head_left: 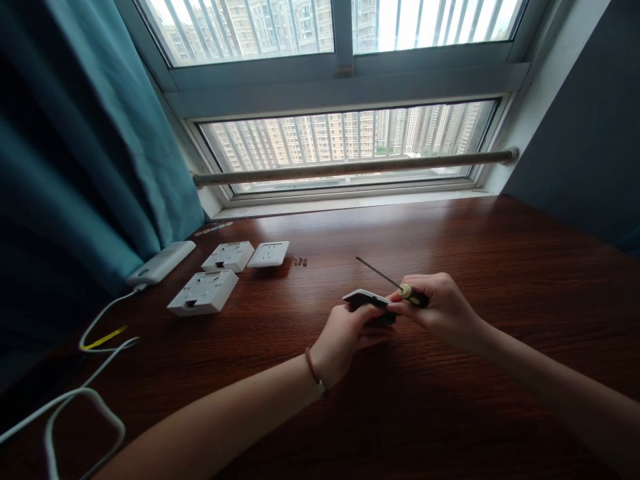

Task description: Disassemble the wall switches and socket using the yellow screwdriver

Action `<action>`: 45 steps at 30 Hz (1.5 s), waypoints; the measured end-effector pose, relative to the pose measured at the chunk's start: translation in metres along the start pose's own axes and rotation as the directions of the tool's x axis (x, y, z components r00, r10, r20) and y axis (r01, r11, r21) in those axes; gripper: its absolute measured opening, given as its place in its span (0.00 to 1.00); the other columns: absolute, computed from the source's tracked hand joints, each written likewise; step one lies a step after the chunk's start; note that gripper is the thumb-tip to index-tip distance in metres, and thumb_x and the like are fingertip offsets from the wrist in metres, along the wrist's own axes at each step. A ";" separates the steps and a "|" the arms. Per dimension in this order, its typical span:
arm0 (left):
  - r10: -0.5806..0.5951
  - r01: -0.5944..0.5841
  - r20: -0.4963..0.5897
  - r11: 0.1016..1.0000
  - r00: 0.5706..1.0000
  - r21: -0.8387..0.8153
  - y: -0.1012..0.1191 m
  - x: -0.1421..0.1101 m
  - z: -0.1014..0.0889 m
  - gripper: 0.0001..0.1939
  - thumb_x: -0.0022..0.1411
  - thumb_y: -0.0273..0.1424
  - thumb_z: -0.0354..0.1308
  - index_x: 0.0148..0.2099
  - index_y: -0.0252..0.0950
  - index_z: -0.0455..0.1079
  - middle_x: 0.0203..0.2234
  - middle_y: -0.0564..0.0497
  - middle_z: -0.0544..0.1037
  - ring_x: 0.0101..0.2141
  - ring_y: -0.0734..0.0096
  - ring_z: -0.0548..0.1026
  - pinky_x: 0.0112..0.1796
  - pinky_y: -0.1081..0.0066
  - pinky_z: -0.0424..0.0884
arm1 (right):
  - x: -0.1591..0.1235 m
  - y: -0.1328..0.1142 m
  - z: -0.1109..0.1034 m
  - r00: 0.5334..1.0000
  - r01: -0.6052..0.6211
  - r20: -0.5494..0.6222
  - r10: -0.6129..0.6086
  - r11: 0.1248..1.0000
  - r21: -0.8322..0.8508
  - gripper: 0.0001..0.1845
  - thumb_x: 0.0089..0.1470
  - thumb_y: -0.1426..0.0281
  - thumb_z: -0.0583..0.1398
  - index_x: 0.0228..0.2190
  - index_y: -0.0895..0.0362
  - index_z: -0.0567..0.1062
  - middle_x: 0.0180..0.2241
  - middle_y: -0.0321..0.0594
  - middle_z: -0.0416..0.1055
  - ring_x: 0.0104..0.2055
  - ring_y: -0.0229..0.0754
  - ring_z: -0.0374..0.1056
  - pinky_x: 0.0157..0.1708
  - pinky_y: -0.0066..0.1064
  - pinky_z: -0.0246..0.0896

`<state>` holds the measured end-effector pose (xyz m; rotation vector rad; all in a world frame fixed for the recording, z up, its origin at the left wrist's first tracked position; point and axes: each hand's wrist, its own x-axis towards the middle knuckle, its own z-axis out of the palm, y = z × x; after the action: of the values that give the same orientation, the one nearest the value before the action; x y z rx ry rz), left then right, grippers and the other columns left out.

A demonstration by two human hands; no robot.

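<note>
My left hand point(345, 337) is wrapped round a wall socket panel point(367, 297) with a white front plate and a dark back, tilted above the table. In my right hand point(445, 310) lies a screwdriver point(414, 295) with a black and yellow handle; its thin shaft points up and to the left, away from the panel. The right thumb and fingertips touch the panel's right edge, and whether they pinch some small part there I cannot tell. Further left, a second white socket panel point(270, 254) lies face up, beside several small screws point(300, 262).
Two white mounting boxes point(203, 292) stand on the brown wooden table point(475, 253) at the left. Behind them lies a white power strip point(163, 262) with a looping cable point(95, 393). A yellow strip point(106, 338) rests by the cable. A blue curtain point(125, 153) and a window rail point(350, 168) border the table.
</note>
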<state>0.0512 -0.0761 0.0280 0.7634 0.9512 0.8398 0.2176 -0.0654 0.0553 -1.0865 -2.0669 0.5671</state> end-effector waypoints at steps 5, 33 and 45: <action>-0.006 0.008 0.028 0.997 1.000 -0.077 0.001 0.002 -0.002 0.12 0.52 0.31 0.55 0.39 0.29 0.67 0.30 0.43 0.76 0.32 0.63 0.75 0.40 0.61 0.69 | 0.003 0.004 0.000 0.976 -0.214 0.024 0.214 0.946 0.245 0.10 0.43 0.64 0.62 0.24 0.60 0.74 0.16 0.32 0.64 0.19 0.31 0.57 0.18 0.23 0.49; 0.271 -0.271 -0.005 0.962 0.962 -0.008 -0.018 0.031 -0.014 0.18 0.43 0.27 0.64 0.39 0.29 0.68 0.32 0.47 0.76 0.36 0.63 0.74 0.43 0.58 0.68 | -0.102 -0.022 0.023 0.889 -0.458 0.035 0.457 0.887 0.060 0.15 0.58 0.63 0.46 0.27 0.56 0.65 0.22 0.36 0.65 0.25 0.38 0.63 0.26 0.28 0.54; 0.297 -0.281 -0.038 0.932 0.954 0.228 -0.021 0.038 -0.020 0.22 0.39 0.29 0.65 0.40 0.29 0.69 0.36 0.45 0.76 0.39 0.60 0.73 0.43 0.62 0.68 | -0.109 -0.012 0.029 0.898 -0.438 -0.017 0.439 0.898 0.035 0.15 0.58 0.63 0.47 0.29 0.56 0.68 0.19 0.36 0.66 0.24 0.40 0.64 0.24 0.27 0.54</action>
<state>0.0510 -0.0493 -0.0120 1.0902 1.0214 1.0348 0.2311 -0.1643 0.0017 -1.5479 -1.7853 0.7964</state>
